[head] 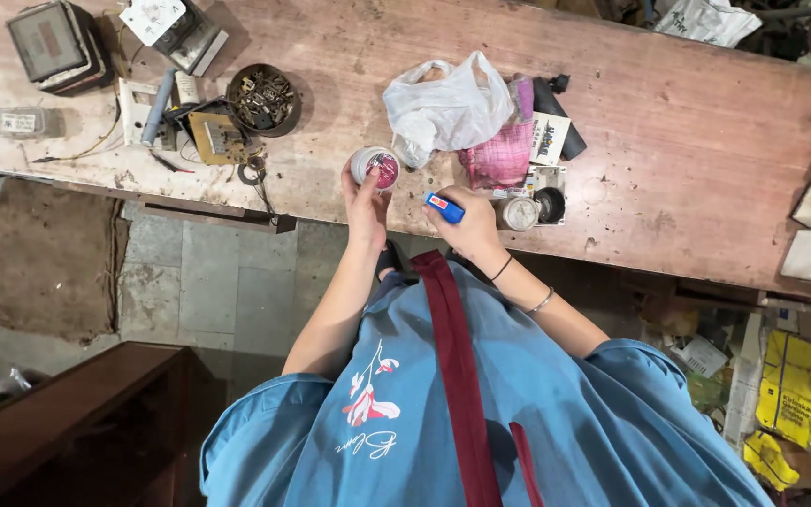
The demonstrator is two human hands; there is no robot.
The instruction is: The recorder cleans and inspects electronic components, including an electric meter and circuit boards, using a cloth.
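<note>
Blue cloth of a tunic, crossed by a maroon strap, filled the near view. Beyond it, the left hand was curled around a small round white jar with a pink top, held at the edge of the worn wooden workbench. The right hand was closed around a small blue tube. The jar was judged light, rigid and smooth, best gripped around its side wall. A crumpled white plastic bag lay just behind.
</note>
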